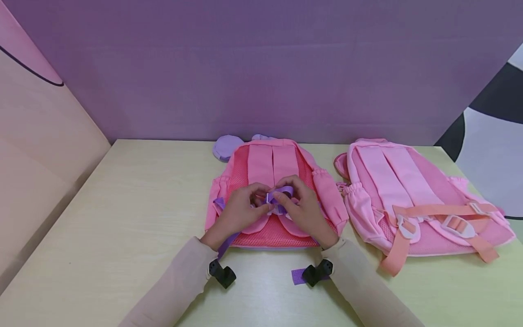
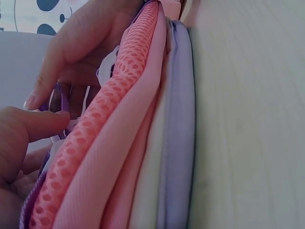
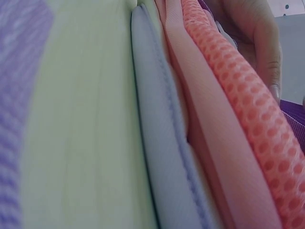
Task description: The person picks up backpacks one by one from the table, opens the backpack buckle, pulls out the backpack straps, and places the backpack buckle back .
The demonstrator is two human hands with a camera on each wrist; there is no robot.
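Note:
A coral-pink backpack (image 1: 261,165) lies on the table with its shoulder straps facing up. Over its middle, my left hand (image 1: 239,209) pinches a small white buckle (image 1: 268,198) between thumb and fingers. Close beside it, my right hand (image 1: 302,206) pinches a looped purple webbing strap (image 1: 287,190) at that buckle. The fingers hide part of the buckle, so how far the webbing is threaded cannot be seen. In the left wrist view both hands meet above the pink mesh padding (image 2: 128,62). The right wrist view shows mostly the backpack's lilac edge (image 3: 167,129).
A lighter pink backpack (image 1: 392,181) with orange straps (image 1: 433,210) and white buckles lies to the right. A round lilac piece (image 1: 227,147) sits at the first backpack's upper left. A purple strap end (image 1: 298,276) lies near the right wrist. A purple wall (image 1: 269,72) stands behind.

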